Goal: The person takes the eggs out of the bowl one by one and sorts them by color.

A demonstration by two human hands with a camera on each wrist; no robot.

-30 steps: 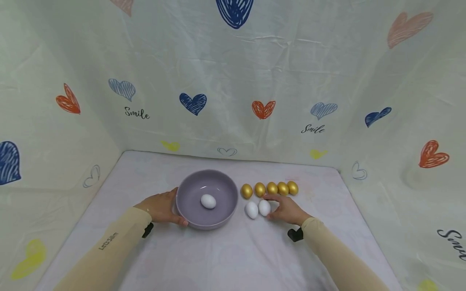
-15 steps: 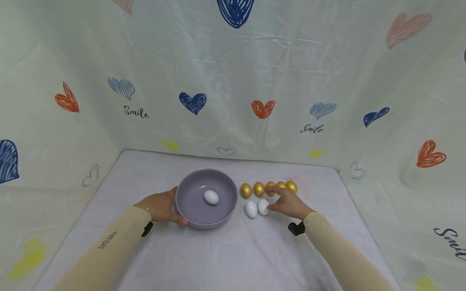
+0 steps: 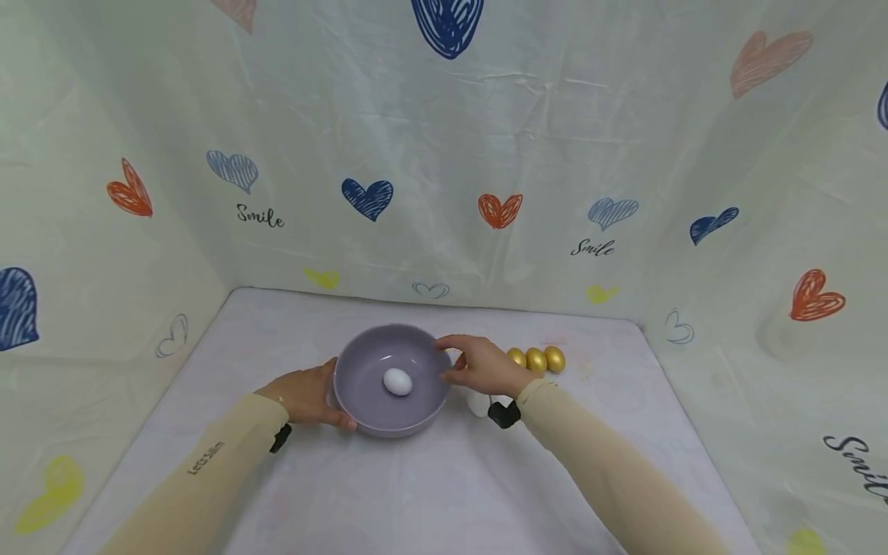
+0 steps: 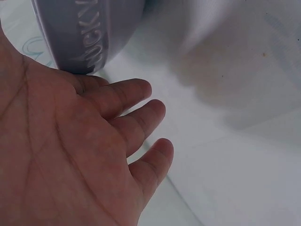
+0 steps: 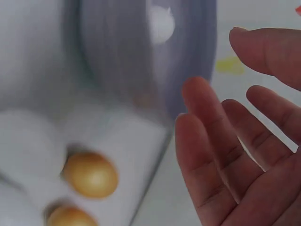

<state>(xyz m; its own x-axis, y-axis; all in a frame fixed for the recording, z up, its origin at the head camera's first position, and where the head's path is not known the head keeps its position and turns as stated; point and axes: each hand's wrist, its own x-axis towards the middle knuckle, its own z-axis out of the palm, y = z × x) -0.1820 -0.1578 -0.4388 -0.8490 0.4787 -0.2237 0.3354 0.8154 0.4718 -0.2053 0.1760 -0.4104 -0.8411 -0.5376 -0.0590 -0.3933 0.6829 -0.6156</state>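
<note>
A grey-purple bowl [image 3: 368, 408] stands on the table, and one white egg [image 3: 398, 381] lies inside it. Against the bowl's left side rests my left hand [image 3: 305, 395], thumb at the front; in the left wrist view its fingers [image 4: 141, 125] are loosely extended beside the bowl wall. My right hand [image 3: 489, 364] is at the bowl's right rim, fingers spread, nothing held in the right wrist view; whether it touches the rim I cannot tell. Beneath the right wrist a white egg [image 3: 477, 403] partly shows. Gold eggs [image 3: 536, 360] sit right of that hand, others hidden behind it.
A white cloth covers the table [image 3: 388, 493], with a heart-printed curtain [image 3: 430, 239] behind and at both sides. A black wrist strap piece [image 3: 504, 414] hangs under the right wrist. Two gold eggs [image 5: 91, 174] show in the right wrist view.
Without an egg, my right hand has moved left from the white and gold eggs to the bowl's right rim. The egg in the bowl has rocked slightly. My left hand stays put.
</note>
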